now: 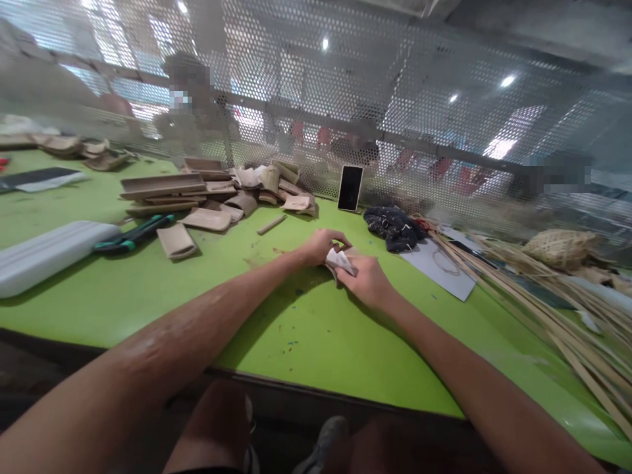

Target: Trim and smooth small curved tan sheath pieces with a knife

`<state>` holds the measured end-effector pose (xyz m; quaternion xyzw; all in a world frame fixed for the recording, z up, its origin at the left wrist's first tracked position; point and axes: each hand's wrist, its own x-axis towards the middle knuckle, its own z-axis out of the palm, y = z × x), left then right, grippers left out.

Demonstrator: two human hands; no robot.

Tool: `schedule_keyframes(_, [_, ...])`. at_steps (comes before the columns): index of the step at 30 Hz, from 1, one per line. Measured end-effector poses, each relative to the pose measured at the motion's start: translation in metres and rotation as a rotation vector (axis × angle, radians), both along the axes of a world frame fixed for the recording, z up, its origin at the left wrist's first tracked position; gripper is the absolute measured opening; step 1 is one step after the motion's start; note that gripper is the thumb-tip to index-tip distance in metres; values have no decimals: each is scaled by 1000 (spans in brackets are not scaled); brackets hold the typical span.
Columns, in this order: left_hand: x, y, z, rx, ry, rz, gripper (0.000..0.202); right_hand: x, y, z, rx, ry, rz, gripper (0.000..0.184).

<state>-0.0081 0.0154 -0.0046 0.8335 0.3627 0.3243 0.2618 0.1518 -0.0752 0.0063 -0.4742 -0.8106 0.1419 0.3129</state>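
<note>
My left hand [323, 247] and my right hand [368, 276] meet over the middle of the green table. Between them is a folded white piece of paper [340, 260], perhaps sandpaper, pressed against a tan piece of bamboo [353, 252]. My right thumb lies along the paper while the fingers are bent round behind. On the left hand the fingers curl over the far side of the bamboo piece, thumb and forefinger arched. Both hands partly hide the bamboo, so its full shape does not show.
A pile of split bamboo pieces [162, 186] lies at back left, near green-handled shears [135, 234] and a white case [54, 253]. A phone [350, 188] leans on the mesh screen. Dark cloth [392, 227], white paper [444, 270] and long bamboo strips [533, 303] lie right.
</note>
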Motion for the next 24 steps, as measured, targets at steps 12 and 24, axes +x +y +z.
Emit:
schedule_keyframes(12, [3,-1,2,-1,40,40,37,4,3,0,-6,0,-51,20])
schedule_keyframes(24, [3,-1,1,9,48,55,38,7,3,3,36,-34,-39,16])
